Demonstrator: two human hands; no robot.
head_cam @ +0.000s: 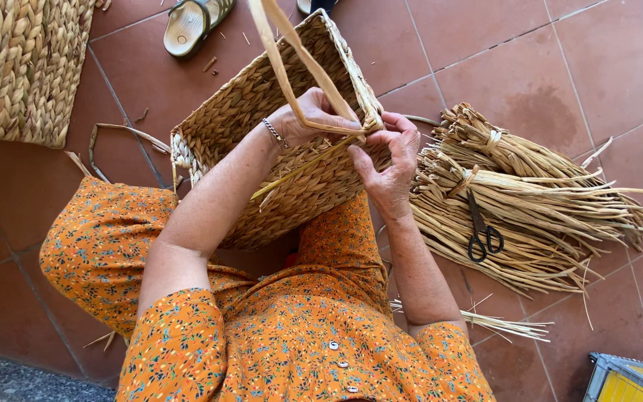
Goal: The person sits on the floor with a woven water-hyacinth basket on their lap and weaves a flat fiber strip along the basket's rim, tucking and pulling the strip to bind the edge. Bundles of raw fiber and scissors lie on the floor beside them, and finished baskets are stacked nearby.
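A rectangular woven straw basket (247, 104) rests tilted on my lap, its rim toward my hands. My left hand (310, 117), a bracelet on the wrist, grips a flat straw strand (280, 63) that loops up out of the top of the view. My right hand (390, 160) pinches the same strand at the basket's rim corner, fingers closed on it. A thin yellow stick (303, 170) lies across the basket's side under my hands.
Bundles of dried straw (530, 208) lie on the red tile floor at my right, with black scissors (483, 231) on top. A woven mat (20, 67) is at the upper left, a sandal (191, 26) beyond the basket, a yellow crate (630, 380) at the lower right.
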